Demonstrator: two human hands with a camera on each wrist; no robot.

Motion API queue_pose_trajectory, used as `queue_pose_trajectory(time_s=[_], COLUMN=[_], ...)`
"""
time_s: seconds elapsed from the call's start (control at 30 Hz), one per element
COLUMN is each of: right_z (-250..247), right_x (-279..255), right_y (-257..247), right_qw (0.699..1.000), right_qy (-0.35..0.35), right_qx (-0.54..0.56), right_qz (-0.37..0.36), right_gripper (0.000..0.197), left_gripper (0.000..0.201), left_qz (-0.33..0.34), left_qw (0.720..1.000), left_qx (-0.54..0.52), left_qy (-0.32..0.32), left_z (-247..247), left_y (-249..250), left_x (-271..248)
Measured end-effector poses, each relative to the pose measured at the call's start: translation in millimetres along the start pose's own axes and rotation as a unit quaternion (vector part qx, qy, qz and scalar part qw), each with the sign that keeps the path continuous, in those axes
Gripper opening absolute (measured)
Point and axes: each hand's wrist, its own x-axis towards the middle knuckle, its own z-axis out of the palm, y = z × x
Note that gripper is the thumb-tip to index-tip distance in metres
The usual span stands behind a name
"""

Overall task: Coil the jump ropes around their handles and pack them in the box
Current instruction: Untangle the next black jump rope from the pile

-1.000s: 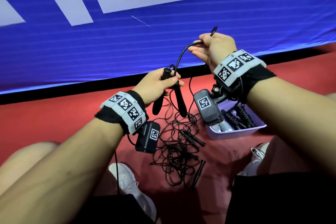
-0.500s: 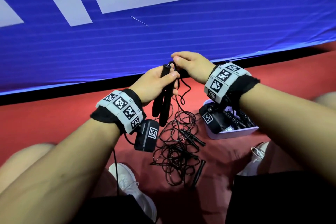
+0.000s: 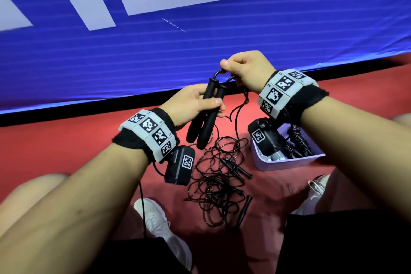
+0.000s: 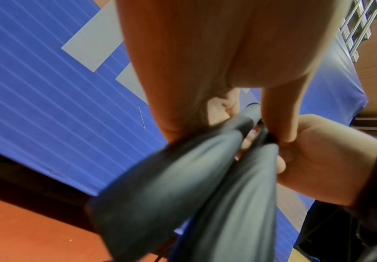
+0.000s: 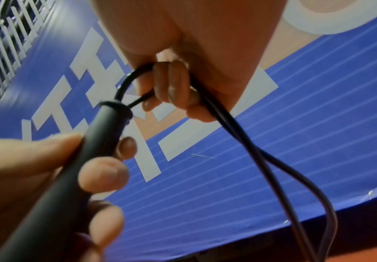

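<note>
Now gathered side by side: the two black handles (image 3: 205, 113) of one jump rope, gripped in the left hand (image 3: 191, 104), fingers and thumb curled round both, upper ends pointing toward 1 o'clock. A second ago splayed apart in a V; closed into a parallel pair since. At their top ends, the cord (image 5: 245, 134) bent into short loops and pinched in the curled fingers of the right hand (image 3: 246, 69), at 1 o'clock from the handles and close over them, no longer drawn high and away with the cord taut. Below, both strands hanging slack to the floor. Judged from this: bundle squared up, first wrap about to begin, no turns round the handles yet. At 6 o'clock on the red floor (image 3: 66, 144), a loose tangle of rope (image 3: 213, 184) with more handles lying in it, not yet coiled. At 4 o'clock, the lilac box (image 3: 289, 162) holding wound ropes, partly hidden behind the right wrist camera (image 3: 262, 138).
</note>
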Motion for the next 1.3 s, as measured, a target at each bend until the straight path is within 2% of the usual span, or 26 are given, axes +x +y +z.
queue_pose_trajectory(time_s=[0.2,0.3,0.4,0.5,0.63,0.73,0.87,0.97,1.03,1.2,1.3], right_z=[-1.3,4.1,6.5,6.2,1.4,-1.8,-0.3,-3.0,-2.9,-1.5,-1.8], right_x=[-5.7,-10.7,-13.5,-11.4,-6.4,-3.8,-4.0,-3.2,-3.4,0.2,1.2], right_y=[-4.4,-8.4,-10.9,-9.7,-9.6,-8.1,-8.5,-9.1,-8.6,-10.6,-11.2], right_qw=[0.996,0.996,0.99,0.99,0.995,0.996,0.996,0.995,0.996,0.999,0.999], right_qy=[-0.036,-0.066,-0.094,-0.075,-0.021,0.005,0.024,0.041,0.04,0.028,0.022], right_qx=[-0.081,-0.05,-0.087,-0.094,-0.069,-0.071,-0.069,-0.08,-0.067,-0.036,-0.046], right_qz=[0.009,-0.014,-0.054,-0.069,-0.064,-0.062,-0.058,-0.042,-0.032,-0.012,-0.016], right_gripper=[0.039,0.029,0.018,0.019,0.02,0.022,0.025,0.027,0.03,0.032,0.031], left_gripper=[0.006,0.008,0.013,0.01,0.007,0.002,0.005,0.015,0.023,0.004,0.011], left_qz=[0.005,0.006,0.002,-0.006,-0.021,-0.044,-0.04,-0.055,-0.068,-0.088,-0.075], left_qw=[0.999,0.999,0.999,1.0,0.999,0.998,0.998,0.996,0.995,0.992,0.994], left_qx=[0.046,0.047,0.035,0.012,0.044,0.035,0.05,0.061,0.069,0.089,0.083], left_qy=[0.011,0.016,0.019,0.019,-0.018,-0.018,-0.01,-0.02,-0.03,-0.03,-0.007], left_z=[-1.8,-2.1,-0.5,-0.6,-3.0,-4.7,-7.2,-9.7,-10.8,-14.2,-16.3], left_y=[-0.1,1.5,2.5,3.8,5.6,3.1,2.8,4.3,4.0,3.4,3.8], left_x=[-0.5,-1.2,-1.8,-3.1,-6.7,-7.4,-8.9,-11.6,-13.6,-18.0,-19.4])
